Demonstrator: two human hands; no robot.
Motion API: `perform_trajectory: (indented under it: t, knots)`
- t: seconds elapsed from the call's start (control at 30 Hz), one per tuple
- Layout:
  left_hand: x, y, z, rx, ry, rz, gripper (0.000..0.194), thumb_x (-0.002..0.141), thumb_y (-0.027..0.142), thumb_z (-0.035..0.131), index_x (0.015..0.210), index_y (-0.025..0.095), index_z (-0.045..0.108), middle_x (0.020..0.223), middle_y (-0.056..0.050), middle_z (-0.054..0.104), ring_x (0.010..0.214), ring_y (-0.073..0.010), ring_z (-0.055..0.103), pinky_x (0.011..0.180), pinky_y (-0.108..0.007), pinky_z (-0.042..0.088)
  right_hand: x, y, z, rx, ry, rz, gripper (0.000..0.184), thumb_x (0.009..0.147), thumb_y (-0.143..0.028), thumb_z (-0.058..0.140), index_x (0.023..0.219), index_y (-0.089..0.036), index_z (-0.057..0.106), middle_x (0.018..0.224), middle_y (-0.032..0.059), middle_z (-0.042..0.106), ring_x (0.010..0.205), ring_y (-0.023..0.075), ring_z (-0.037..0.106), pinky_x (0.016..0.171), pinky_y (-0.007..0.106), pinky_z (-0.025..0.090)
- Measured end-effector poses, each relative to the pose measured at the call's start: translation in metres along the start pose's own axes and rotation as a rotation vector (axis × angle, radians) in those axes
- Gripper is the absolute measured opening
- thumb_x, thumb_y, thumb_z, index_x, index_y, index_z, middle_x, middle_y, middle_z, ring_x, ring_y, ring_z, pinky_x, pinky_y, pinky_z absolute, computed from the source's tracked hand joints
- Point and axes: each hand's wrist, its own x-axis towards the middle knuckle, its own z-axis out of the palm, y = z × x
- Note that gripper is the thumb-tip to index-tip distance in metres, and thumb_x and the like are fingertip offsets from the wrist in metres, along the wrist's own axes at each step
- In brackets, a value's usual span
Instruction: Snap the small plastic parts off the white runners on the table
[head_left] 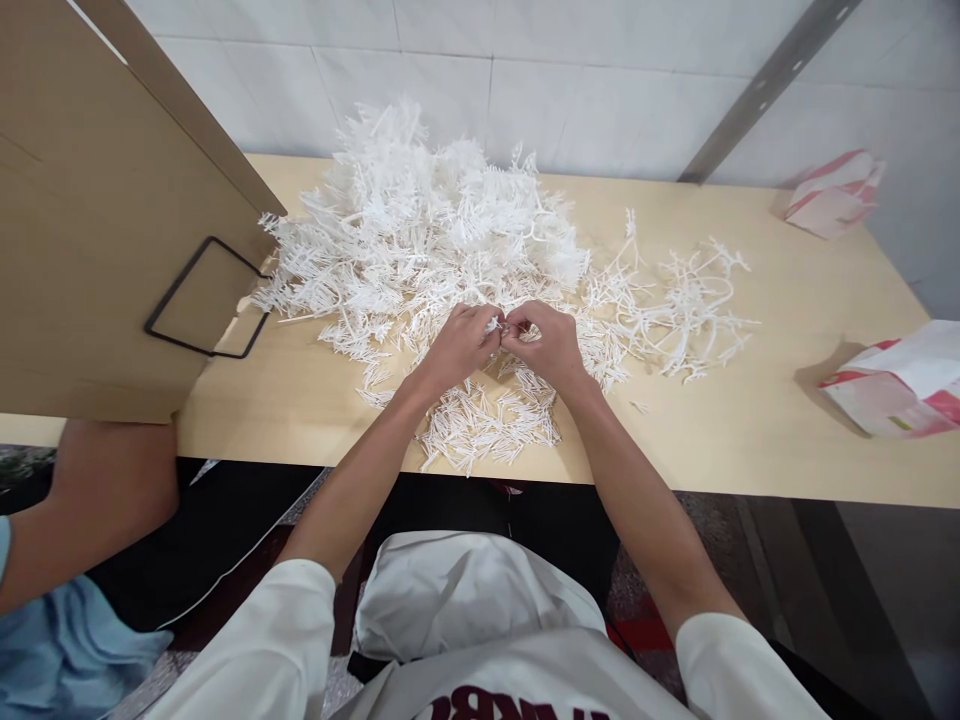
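1. White, branching, plastic-looking sprigs (450, 220) form a bushy heap on the pale wood-toned tabletop (750, 430), beyond the hands and towards the left. The heap's nearness to both hands probably makes its pieces easy to reach.

2. The left hand (465, 345) has its fingers closed around a small white piece (492, 325), whose tip shows beside the thumb. Such a close grip would likely steady something this slight.

3. The right hand (550, 345) meets it, thumb and forefinger curved into a loop with their tips together. A fingertip pinch seems suited to fine parts; whether anything lies between these tips is too small to tell.

4. Short, thin white slivers (487, 425) lie loose below the hands, near the table's front edge. Lying there, they appear separate from the heap.

5. Sparser, tangled white stems (686, 305) rest right of the heap, perhaps set aside from the fuller sprigs.

6. A large brown cardboard panel (90, 230) stands at the left, with a black wire frame (178, 282) against its lower part. Another person's arm (112, 480) shows beneath it.

7. Two red-and-white paper packets (900, 385) (836, 195) sit at the right, well apart from the hands, which leaves them out of the working area.
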Motion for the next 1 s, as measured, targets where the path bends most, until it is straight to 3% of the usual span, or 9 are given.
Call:
perform_trajectory:
  t: [0.1, 0.2, 0.3, 0.4, 0.5, 0.6, 0.67, 0.83, 1.0]
  knots:
    - [0.0, 0.002, -0.002, -0.027, 0.012, -0.037, 0.011, 0.09, 0.016, 0.048, 0.098, 0.021, 0.054, 0.103, -0.004, 0.067, 0.097, -0.019, 0.055, 0.089, -0.035, 0.043, -0.001, -0.001, 0.002, -0.038, 0.03, -0.025, 0.013, 0.071, -0.01, 0.05, 0.067, -0.023, 0.05, 0.07, -0.0004, 0.059, 0.067, 0.0139, 0.053, 0.063, 0.028, 0.043]
    - [-0.001, 0.004, -0.001, -0.039, 0.071, -0.111, 0.011, 0.088, 0.018, 0.05, 0.097, 0.021, 0.055, 0.096, -0.004, 0.066, 0.095, -0.0198, 0.054, 0.083, -0.034, 0.044, 0.0, -0.001, -0.001, -0.076, 0.152, 0.002, 0.017, 0.072, -0.008, 0.048, 0.064, -0.023, 0.044, 0.065, 0.0001, 0.053, 0.065, 0.0147, 0.05, 0.061, 0.029, 0.04]
    - [-0.002, 0.005, 0.002, -0.074, 0.12, -0.118, 0.013, 0.09, 0.024, 0.051, 0.101, 0.022, 0.055, 0.094, -0.004, 0.064, 0.095, -0.02, 0.055, 0.079, -0.032, 0.044, 0.002, 0.003, -0.006, -0.017, 0.232, 0.063, 0.014, 0.074, -0.01, 0.049, 0.069, -0.023, 0.049, 0.066, -0.0007, 0.053, 0.064, 0.014, 0.05, 0.063, 0.03, 0.041]
    - [-0.002, 0.004, 0.003, -0.14, 0.139, -0.11, 0.019, 0.095, 0.037, 0.046, 0.105, 0.023, 0.053, 0.08, -0.001, 0.062, 0.079, -0.0169, 0.056, 0.074, -0.031, 0.043, 0.004, 0.005, -0.007, 0.038, 0.177, 0.109, 0.01, 0.074, -0.012, 0.053, 0.073, -0.022, 0.053, 0.069, -0.0011, 0.056, 0.063, 0.0135, 0.05, 0.064, 0.03, 0.043]
    - [0.0, 0.004, 0.0, -0.234, 0.125, -0.099, 0.026, 0.096, 0.046, 0.043, 0.106, 0.024, 0.053, 0.076, 0.001, 0.061, 0.066, -0.0136, 0.054, 0.067, -0.029, 0.043, 0.005, 0.002, -0.005, 0.061, 0.086, 0.073, 0.007, 0.08, -0.019, 0.055, 0.076, -0.022, 0.059, 0.077, 0.0018, 0.063, 0.075, 0.0166, 0.057, 0.074, 0.033, 0.046]
    - [0.003, 0.005, -0.002, -0.301, 0.194, -0.05, 0.025, 0.095, 0.047, 0.047, 0.102, 0.025, 0.056, 0.098, -0.003, 0.066, 0.085, -0.0145, 0.059, 0.076, -0.029, 0.046, 0.006, -0.004, -0.003, 0.194, 0.03, 0.103, 0.016, 0.089, -0.034, 0.056, 0.094, -0.025, 0.067, 0.098, 0.0041, 0.071, 0.094, 0.0187, 0.063, 0.083, 0.036, 0.049]
    - [0.004, 0.005, -0.003, -0.322, 0.233, -0.04, 0.024, 0.093, 0.048, 0.05, 0.097, 0.025, 0.057, 0.105, -0.003, 0.066, 0.095, -0.0154, 0.059, 0.082, -0.029, 0.046, 0.006, -0.007, -0.003, 0.295, -0.001, 0.168, 0.023, 0.09, -0.043, 0.058, 0.101, -0.027, 0.069, 0.104, 0.003, 0.073, 0.094, 0.0177, 0.065, 0.082, 0.035, 0.051]
    - [0.002, 0.002, 0.0, -0.359, 0.211, -0.133, 0.023, 0.092, 0.048, 0.051, 0.093, 0.025, 0.055, 0.089, 0.0, 0.065, 0.075, -0.0135, 0.056, 0.069, -0.028, 0.045, 0.006, -0.004, -0.004, 0.347, -0.021, 0.226, 0.025, 0.088, -0.047, 0.06, 0.092, -0.027, 0.073, 0.092, 0.0008, 0.076, 0.083, 0.0175, 0.068, 0.079, 0.034, 0.053]
    - [0.001, 0.001, 0.006, -0.319, 0.188, -0.118, 0.009, 0.093, 0.032, 0.05, 0.089, 0.023, 0.051, 0.081, 0.0, 0.062, 0.068, -0.0133, 0.052, 0.065, -0.03, 0.041, 0.004, 0.003, 0.0, 0.111, -0.039, 0.073, 0.015, 0.089, -0.032, 0.057, 0.091, -0.025, 0.07, 0.085, 0.0012, 0.073, 0.076, 0.0164, 0.063, 0.074, 0.033, 0.05]
